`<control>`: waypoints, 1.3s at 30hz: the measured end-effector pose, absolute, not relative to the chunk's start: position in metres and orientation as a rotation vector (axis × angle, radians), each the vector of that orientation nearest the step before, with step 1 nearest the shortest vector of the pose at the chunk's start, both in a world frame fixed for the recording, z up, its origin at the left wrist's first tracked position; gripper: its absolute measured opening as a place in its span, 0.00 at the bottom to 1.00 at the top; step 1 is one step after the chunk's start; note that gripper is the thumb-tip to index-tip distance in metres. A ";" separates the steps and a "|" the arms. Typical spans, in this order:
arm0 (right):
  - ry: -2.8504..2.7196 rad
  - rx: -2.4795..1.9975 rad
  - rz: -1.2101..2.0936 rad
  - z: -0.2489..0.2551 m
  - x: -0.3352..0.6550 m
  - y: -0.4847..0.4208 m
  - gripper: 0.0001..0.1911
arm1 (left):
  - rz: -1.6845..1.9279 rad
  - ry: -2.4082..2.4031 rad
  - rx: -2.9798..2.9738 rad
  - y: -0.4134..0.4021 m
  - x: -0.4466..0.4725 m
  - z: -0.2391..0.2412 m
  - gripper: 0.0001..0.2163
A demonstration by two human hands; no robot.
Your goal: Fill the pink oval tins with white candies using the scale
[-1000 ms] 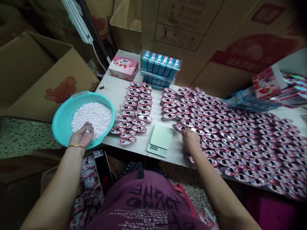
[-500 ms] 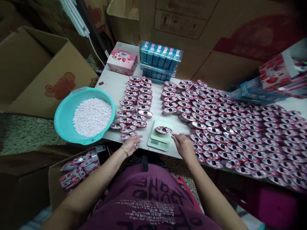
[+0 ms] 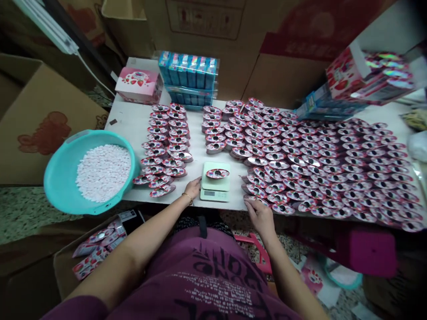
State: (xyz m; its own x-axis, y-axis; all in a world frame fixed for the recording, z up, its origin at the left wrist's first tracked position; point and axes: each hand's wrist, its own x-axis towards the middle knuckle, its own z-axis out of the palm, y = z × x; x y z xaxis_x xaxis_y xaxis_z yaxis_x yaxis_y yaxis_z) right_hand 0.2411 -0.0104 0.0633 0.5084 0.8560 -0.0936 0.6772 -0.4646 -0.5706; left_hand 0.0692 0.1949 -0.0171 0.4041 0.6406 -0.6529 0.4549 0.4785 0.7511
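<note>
A: Where's the pack?
B: The single pack [image 3: 217, 174] sits on the scale [image 3: 216, 185], oval top up, at the middle of the plate. Small display on the scale's near side; reading too small to make out.
A: And the left hand?
B: The left hand [image 3: 192, 187] is released: fingers loosely extended, nothing visible in it. Fingertips at the scale's left edge; can't tell if they touch.
A: Right?
B: The right hand [image 3: 260, 215] is at the near left corner of the right block [image 3: 278, 165], fingers partly curled by the front packs. Fingertips hidden, so can't tell if it grasps one.
A: Rest of the worktop [image 3: 196, 146]?
B: Right block is big, tightly packed, same oval tops with dark openings. Left rows [image 3: 152, 161] are a narrow double column, well apart from it. Pink box [image 3: 138, 84] and blue packets [image 3: 188, 73] stand at the back.
A: Far left?
B: Turquoise tub [image 3: 55, 178] beside the left rows, with a heap of small white pieces [image 3: 103, 173] in it.
</note>
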 end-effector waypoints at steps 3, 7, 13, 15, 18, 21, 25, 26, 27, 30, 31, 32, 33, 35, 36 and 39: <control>-1.160 -2.272 0.592 0.063 0.246 -0.008 0.12 | 0.140 1.200 1.112 0.189 0.092 -0.014 0.21; -1.125 -2.253 0.737 0.064 0.251 0.005 0.12 | 0.168 1.213 1.010 0.184 0.099 -0.002 0.18; -1.370 -2.167 0.667 0.080 0.251 0.051 0.12 | 0.208 1.238 0.819 0.172 0.057 0.022 0.11; -1.494 -2.192 0.593 0.085 0.251 0.069 0.13 | 0.217 1.240 0.770 0.166 0.043 0.027 0.11; -1.662 -2.255 0.526 0.089 0.250 0.093 0.14 | 0.236 1.242 0.684 0.160 0.029 0.032 0.11; -1.786 -2.310 0.519 0.087 0.249 0.110 0.15 | 0.248 1.251 0.643 0.158 0.021 0.036 0.11; -1.832 -2.306 0.506 0.082 0.252 0.118 0.15 | 0.272 1.238 0.616 0.162 0.016 0.042 0.09; -1.822 -2.282 0.501 0.081 0.253 0.118 0.16 | 0.279 1.221 0.598 0.163 0.016 0.044 0.09; -1.802 -2.258 0.494 0.080 0.254 0.117 0.16 | 0.285 1.194 0.569 0.164 0.016 0.046 0.09; -1.724 -2.191 0.442 0.083 0.248 0.111 0.16 | 0.284 1.048 0.398 0.168 0.024 0.055 0.09; -1.720 -2.149 0.428 0.085 0.241 0.107 0.16 | 0.270 0.987 0.318 0.169 0.028 0.058 0.09; -1.739 -2.090 0.429 0.087 0.230 0.104 0.15 | 0.253 0.929 0.234 0.170 0.032 0.061 0.09; -1.792 -2.016 0.443 0.090 0.217 0.101 0.15 | 0.238 0.882 0.156 0.170 0.035 0.064 0.09; -1.958 -1.881 0.489 0.092 0.186 0.095 0.15 | 0.220 0.824 0.034 0.169 0.040 0.067 0.09; -2.059 -1.848 0.501 0.092 0.171 0.093 0.16 | 0.216 0.816 -0.003 0.168 0.040 0.068 0.11; -2.284 -1.821 0.551 0.088 0.138 0.090 0.13 | 0.181 0.836 -0.031 0.164 0.031 0.065 0.15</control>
State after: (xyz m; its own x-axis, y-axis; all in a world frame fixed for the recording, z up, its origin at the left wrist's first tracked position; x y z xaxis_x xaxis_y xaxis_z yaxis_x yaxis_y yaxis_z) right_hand 0.1381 0.0901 0.0877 -0.2405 0.9658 -0.0964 0.9037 0.1865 -0.3855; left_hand 0.0312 0.1636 0.0646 0.6563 0.1471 -0.7400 -0.1717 0.9842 0.0433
